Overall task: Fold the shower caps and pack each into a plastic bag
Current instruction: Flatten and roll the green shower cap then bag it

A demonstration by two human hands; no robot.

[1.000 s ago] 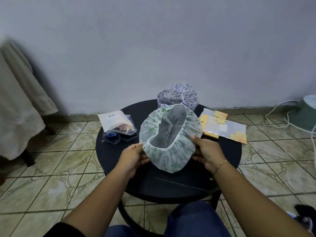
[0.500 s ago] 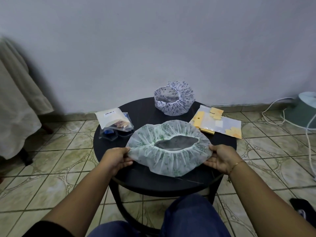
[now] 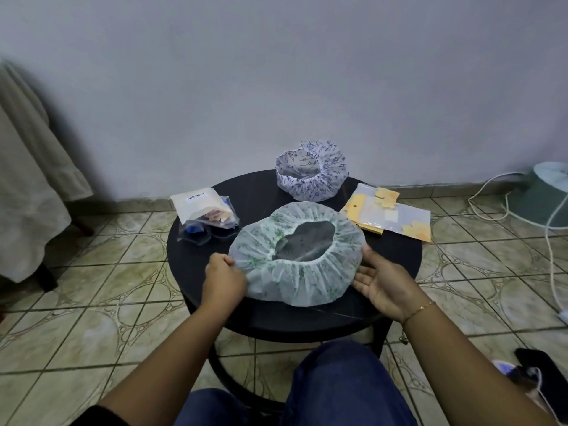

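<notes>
Since half a second ago the right hand (image 3: 382,281) has let go and now lies open, palm up, just beside the green shower cap (image 3: 296,256), which has sprung back rounder. The left hand (image 3: 224,276) pinches that cap's left edge. The cap lies opening-up on the round table (image 3: 396,256), in front of the blue shower cap (image 3: 312,175). It looks light, thin and floppy, likely slippery; take it by the elastic rim

round black table (image 3: 196,272) | tiled floor (image 3: 92,318) | grey wall (image 3: 276,72) | white cable (image 3: 553,256) right | draped cloth (image 3: 27,192) left
</notes>
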